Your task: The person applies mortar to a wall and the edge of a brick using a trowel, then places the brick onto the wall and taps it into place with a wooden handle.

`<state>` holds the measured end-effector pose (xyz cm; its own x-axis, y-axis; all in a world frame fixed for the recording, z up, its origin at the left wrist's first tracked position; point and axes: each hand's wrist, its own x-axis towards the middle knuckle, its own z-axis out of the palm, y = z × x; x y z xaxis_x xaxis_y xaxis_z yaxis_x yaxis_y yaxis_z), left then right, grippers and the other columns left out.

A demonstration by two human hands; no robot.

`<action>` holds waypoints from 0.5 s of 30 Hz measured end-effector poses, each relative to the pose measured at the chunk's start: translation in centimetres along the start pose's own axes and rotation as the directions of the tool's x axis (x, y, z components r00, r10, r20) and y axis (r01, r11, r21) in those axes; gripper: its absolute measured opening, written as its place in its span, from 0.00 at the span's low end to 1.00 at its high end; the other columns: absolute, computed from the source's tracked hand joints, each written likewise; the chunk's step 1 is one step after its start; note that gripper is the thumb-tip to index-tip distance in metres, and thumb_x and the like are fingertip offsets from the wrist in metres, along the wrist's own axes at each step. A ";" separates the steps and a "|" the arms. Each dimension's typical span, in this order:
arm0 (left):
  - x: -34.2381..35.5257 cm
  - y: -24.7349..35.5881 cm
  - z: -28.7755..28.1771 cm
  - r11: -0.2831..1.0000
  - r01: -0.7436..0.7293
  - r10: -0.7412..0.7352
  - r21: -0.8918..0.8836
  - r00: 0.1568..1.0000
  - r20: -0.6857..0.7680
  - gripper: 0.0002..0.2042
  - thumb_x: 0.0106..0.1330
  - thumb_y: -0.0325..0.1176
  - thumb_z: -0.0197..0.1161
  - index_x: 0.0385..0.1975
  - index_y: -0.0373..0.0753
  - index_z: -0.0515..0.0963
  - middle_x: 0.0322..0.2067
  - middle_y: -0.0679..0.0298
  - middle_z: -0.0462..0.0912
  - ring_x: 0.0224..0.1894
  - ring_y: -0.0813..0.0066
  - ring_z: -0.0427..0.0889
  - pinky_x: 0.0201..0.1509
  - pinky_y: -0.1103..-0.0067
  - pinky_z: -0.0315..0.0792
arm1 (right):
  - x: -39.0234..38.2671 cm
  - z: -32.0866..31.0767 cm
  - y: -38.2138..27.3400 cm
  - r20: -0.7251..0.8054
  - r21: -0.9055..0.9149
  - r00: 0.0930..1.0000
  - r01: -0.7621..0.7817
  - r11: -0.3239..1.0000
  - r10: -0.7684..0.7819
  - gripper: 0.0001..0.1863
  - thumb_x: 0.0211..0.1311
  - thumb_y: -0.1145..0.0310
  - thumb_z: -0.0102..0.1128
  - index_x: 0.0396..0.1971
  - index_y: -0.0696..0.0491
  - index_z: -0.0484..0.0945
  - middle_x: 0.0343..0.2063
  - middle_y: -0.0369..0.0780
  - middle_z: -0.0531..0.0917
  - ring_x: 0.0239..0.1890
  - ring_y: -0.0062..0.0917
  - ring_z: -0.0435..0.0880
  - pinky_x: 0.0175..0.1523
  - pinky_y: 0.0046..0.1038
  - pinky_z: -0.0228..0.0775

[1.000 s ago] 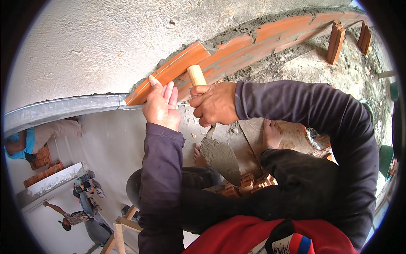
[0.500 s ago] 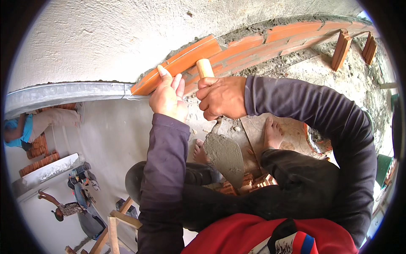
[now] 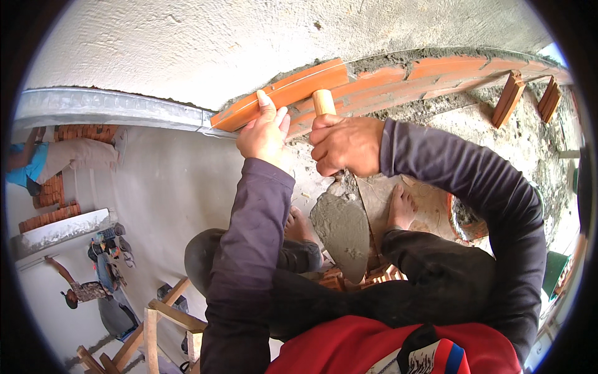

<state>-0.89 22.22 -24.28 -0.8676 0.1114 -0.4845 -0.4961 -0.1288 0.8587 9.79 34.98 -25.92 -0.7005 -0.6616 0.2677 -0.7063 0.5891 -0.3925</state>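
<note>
My left hand rests with spread fingers on the end brick of an orange brick course set in grey mortar. My right hand grips the wooden handle of a trowel, handle end up against the bricks. The trowel blade hangs down below my fist, coated with wet grey mortar. A taut string line runs along the top of the brick course. My bare feet show below the blade.
A rough plastered wall stands behind the course. Two loose bricks stand on edge at the right. Far below at the left are people, brick stacks and wooden scaffold pieces.
Both hands have shifted right and slightly down in view as my head turned. My left hand still presses the end brick, and the trowel handle stays against the course.
</note>
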 end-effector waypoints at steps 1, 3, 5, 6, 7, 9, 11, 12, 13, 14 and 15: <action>0.0 -0.1 0.0 1.000 -0.007 0.007 0.007 1.000 -0.007 0.29 0.62 0.43 0.68 0.46 0.18 0.68 0.42 0.47 0.78 0.48 0.61 0.81 0.54 0.73 0.77 | 0.0 -0.1 0.1 0.005 0.006 1.000 -0.003 1.000 0.003 0.03 0.45 0.69 0.56 0.20 0.48 0.79 0.25 0.32 0.78 0.42 0.26 0.75 0.60 0.33 0.59; -0.3 -0.1 -0.2 1.000 -0.003 0.003 0.006 1.000 0.005 0.29 0.64 0.42 0.67 0.49 0.20 0.67 0.45 0.49 0.76 0.51 0.60 0.79 0.56 0.73 0.76 | 0.0 -0.4 0.2 0.013 -0.003 1.000 -0.011 1.000 0.011 0.03 0.44 0.69 0.56 0.19 0.49 0.78 0.24 0.32 0.77 0.41 0.26 0.75 0.58 0.32 0.59; -0.7 -0.1 -0.4 1.000 0.012 -0.011 -0.014 0.998 0.057 0.29 0.67 0.41 0.63 0.57 0.24 0.64 0.50 0.53 0.72 0.57 0.59 0.75 0.62 0.71 0.72 | -0.2 -0.5 -0.2 0.028 0.004 0.999 -0.033 0.999 0.033 0.03 0.40 0.71 0.58 0.20 0.50 0.78 0.24 0.32 0.76 0.42 0.28 0.75 0.59 0.33 0.58; -1.0 -0.2 -0.6 1.000 0.014 -0.012 -0.028 0.999 0.048 0.29 0.67 0.41 0.63 0.57 0.23 0.63 0.51 0.52 0.71 0.57 0.58 0.75 0.61 0.71 0.72 | -0.3 -0.5 -0.5 0.026 0.015 0.999 -0.032 0.999 0.032 0.05 0.38 0.72 0.59 0.20 0.51 0.78 0.24 0.32 0.75 0.43 0.28 0.74 0.60 0.34 0.58; -1.3 -0.3 -0.7 0.999 0.007 -0.005 -0.042 0.999 0.049 0.30 0.67 0.41 0.63 0.56 0.21 0.62 0.51 0.52 0.71 0.58 0.58 0.74 0.61 0.71 0.72 | -0.5 -0.6 -0.9 0.024 0.018 0.999 -0.037 0.999 0.037 0.05 0.38 0.71 0.58 0.20 0.51 0.78 0.24 0.32 0.75 0.43 0.28 0.74 0.62 0.34 0.57; -1.6 -0.5 -0.8 0.993 -0.039 0.047 -0.109 0.997 0.065 0.27 0.69 0.40 0.61 0.53 0.22 0.62 0.47 0.55 0.74 0.51 0.64 0.78 0.58 0.73 0.72 | -0.7 -0.5 -1.7 0.058 -0.028 0.997 -0.055 0.998 0.057 0.05 0.38 0.70 0.58 0.21 0.51 0.79 0.25 0.32 0.76 0.43 0.28 0.74 0.63 0.35 0.57; -2.0 -0.9 -0.9 0.987 -0.055 0.071 -0.151 0.992 0.105 0.21 0.71 0.39 0.57 0.51 0.27 0.64 0.46 0.60 0.73 0.50 0.67 0.77 0.57 0.75 0.71 | -0.6 -0.3 -2.4 0.044 -0.083 0.998 -0.046 0.996 0.049 0.06 0.38 0.70 0.59 0.21 0.50 0.79 0.25 0.31 0.76 0.43 0.27 0.75 0.65 0.34 0.56; -2.0 -1.2 -0.9 0.981 -0.069 0.094 -0.183 0.987 0.133 0.18 0.73 0.39 0.56 0.50 0.30 0.65 0.45 0.62 0.72 0.49 0.69 0.77 0.57 0.75 0.70 | -0.5 -0.3 -2.6 0.042 -0.074 0.999 -0.015 0.997 0.018 0.06 0.38 0.70 0.59 0.21 0.50 0.79 0.25 0.31 0.76 0.43 0.27 0.75 0.65 0.33 0.56; -1.9 -1.4 -0.9 0.987 -0.067 0.089 -0.147 0.985 0.148 0.10 0.75 0.38 0.51 0.41 0.36 0.69 0.37 0.69 0.71 0.41 0.79 0.74 0.50 0.81 0.68 | -0.3 -0.2 -2.6 0.057 -0.071 0.998 -0.005 0.997 0.009 0.06 0.38 0.69 0.59 0.22 0.50 0.79 0.25 0.31 0.76 0.43 0.27 0.75 0.64 0.33 0.56; -1.8 -1.3 -1.2 0.993 -0.078 0.093 -0.091 0.979 0.180 0.09 0.75 0.39 0.51 0.41 0.39 0.69 0.38 0.70 0.71 0.42 0.81 0.72 0.52 0.80 0.66 | -0.2 -0.2 -2.5 0.105 -0.053 0.994 0.011 0.999 -0.005 0.06 0.38 0.69 0.59 0.22 0.50 0.79 0.25 0.31 0.76 0.43 0.26 0.75 0.64 0.32 0.57; -1.5 -1.1 -1.6 0.995 -0.091 0.096 -0.035 0.972 0.213 0.08 0.74 0.39 0.52 0.40 0.42 0.70 0.39 0.71 0.71 0.43 0.83 0.71 0.54 0.80 0.65 | 0.0 -0.3 -2.2 0.123 -0.058 0.992 0.022 0.998 -0.015 0.06 0.39 0.68 0.58 0.22 0.50 0.79 0.25 0.31 0.76 0.43 0.25 0.75 0.63 0.32 0.57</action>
<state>0.93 20.62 -24.73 -0.8841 0.3062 -0.3531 -0.4163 -0.1726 0.8927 11.29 33.83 -24.85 -0.6720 -0.7224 0.1632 -0.7264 0.6000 -0.3351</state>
